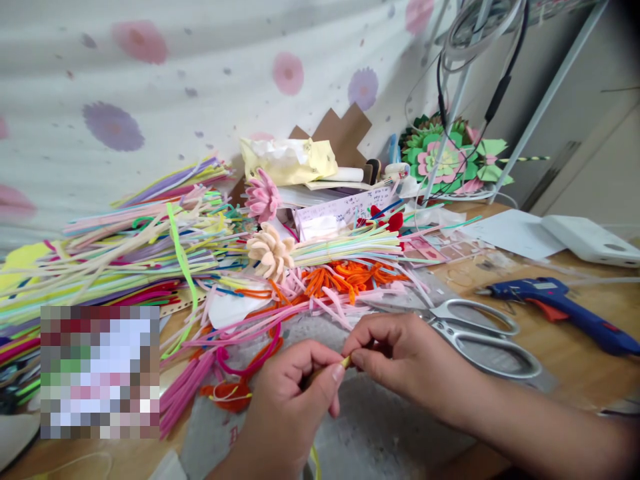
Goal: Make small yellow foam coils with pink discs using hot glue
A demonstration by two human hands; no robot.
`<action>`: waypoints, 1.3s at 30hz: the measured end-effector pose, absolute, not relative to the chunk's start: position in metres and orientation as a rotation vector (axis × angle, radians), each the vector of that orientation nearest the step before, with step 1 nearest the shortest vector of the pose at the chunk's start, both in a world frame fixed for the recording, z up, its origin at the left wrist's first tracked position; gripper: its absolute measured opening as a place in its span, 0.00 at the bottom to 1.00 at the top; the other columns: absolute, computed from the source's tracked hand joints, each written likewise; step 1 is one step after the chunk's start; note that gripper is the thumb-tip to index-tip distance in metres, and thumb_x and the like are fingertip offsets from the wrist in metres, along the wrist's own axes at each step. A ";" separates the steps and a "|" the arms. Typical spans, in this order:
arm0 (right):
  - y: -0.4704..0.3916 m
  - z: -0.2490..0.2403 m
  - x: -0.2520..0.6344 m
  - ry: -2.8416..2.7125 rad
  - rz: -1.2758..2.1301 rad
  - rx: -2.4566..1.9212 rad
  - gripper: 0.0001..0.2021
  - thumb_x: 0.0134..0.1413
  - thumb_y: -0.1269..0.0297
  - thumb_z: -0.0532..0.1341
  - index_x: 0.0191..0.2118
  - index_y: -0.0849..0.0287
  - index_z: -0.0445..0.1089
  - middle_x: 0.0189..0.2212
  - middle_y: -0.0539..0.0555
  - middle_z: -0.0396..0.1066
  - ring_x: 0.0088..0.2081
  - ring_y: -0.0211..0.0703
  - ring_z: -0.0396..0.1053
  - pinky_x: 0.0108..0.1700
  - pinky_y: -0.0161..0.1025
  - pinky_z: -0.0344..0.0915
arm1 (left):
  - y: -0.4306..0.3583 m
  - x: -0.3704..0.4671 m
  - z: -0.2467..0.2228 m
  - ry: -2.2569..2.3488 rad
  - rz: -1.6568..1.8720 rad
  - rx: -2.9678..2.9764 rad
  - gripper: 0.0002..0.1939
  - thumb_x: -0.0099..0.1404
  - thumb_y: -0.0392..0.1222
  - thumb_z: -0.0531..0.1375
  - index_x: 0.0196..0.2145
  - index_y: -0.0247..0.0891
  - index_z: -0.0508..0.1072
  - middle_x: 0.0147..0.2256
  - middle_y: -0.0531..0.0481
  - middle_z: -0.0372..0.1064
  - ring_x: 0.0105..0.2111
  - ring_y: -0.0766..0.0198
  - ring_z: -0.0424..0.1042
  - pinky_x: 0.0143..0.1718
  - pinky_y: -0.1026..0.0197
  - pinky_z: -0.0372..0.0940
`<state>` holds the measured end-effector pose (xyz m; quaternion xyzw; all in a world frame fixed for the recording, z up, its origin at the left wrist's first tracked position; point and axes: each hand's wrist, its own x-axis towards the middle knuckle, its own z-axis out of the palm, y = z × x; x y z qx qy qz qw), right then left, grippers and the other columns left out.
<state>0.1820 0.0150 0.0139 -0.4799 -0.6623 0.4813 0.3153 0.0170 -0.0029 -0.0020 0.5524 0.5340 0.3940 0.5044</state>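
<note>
Over the grey work mat (395, 417), my left hand (300, 393) pinches a thin yellow piece (346, 361) between thumb and index finger. My right hand (400, 360) has its fingertips closed on the other end of the same piece, and the two hands almost touch. A yellow strand (315, 461) shows below my left hand; whether it joins the pinched piece is hidden. Silver scissors (475, 333) lie just beyond my right wrist. Left of my left hand is an orange fuzzy piece (230, 395) with thin yellow strands.
Bundles of coloured pipe cleaners (125, 247) cover the left and middle. A pink flower (262, 195) and a cream flower (271, 252) stand among them. At right lie a blue glue gun (565, 310) and a white device (593, 240). Cables (493, 107) hang at back right.
</note>
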 end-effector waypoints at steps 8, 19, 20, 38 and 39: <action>0.016 0.009 0.184 -1.752 1.233 -1.292 0.05 0.46 0.71 0.60 0.26 0.61 0.73 0.20 0.48 0.69 0.23 0.34 0.62 0.24 0.29 0.58 | -0.003 0.017 -0.001 1.291 0.957 1.302 0.05 0.55 0.38 0.61 0.23 0.39 0.75 0.13 0.57 0.65 0.16 0.67 0.62 0.21 0.65 0.56; 0.017 0.008 0.187 -1.613 1.495 -1.226 0.05 0.44 0.66 0.64 0.25 0.61 0.69 0.18 0.44 0.63 0.21 0.31 0.57 0.24 0.30 0.53 | -0.004 0.018 0.001 1.226 0.918 1.276 0.04 0.53 0.37 0.61 0.22 0.40 0.74 0.12 0.57 0.64 0.16 0.67 0.60 0.20 0.65 0.53; 0.017 0.007 0.188 -1.599 1.520 -1.215 0.05 0.44 0.66 0.64 0.25 0.61 0.69 0.18 0.44 0.63 0.21 0.31 0.56 0.24 0.30 0.53 | -0.005 0.018 0.001 1.231 0.923 1.262 0.04 0.53 0.38 0.61 0.22 0.40 0.74 0.13 0.57 0.64 0.16 0.67 0.60 0.20 0.65 0.53; 0.019 0.001 0.187 -1.162 1.900 -0.940 0.13 0.51 0.55 0.64 0.29 0.62 0.74 0.24 0.49 0.68 0.27 0.33 0.65 0.34 0.34 0.60 | 0.000 0.015 -0.008 1.102 0.939 1.116 0.08 0.59 0.39 0.59 0.23 0.38 0.71 0.16 0.59 0.61 0.19 0.70 0.56 0.21 0.66 0.48; 0.019 0.000 0.187 -1.175 1.886 -0.947 0.13 0.51 0.55 0.64 0.29 0.62 0.75 0.24 0.49 0.68 0.27 0.33 0.65 0.34 0.34 0.60 | 0.000 0.015 -0.007 1.109 0.945 1.111 0.08 0.59 0.38 0.59 0.23 0.37 0.70 0.16 0.59 0.61 0.18 0.70 0.55 0.21 0.66 0.47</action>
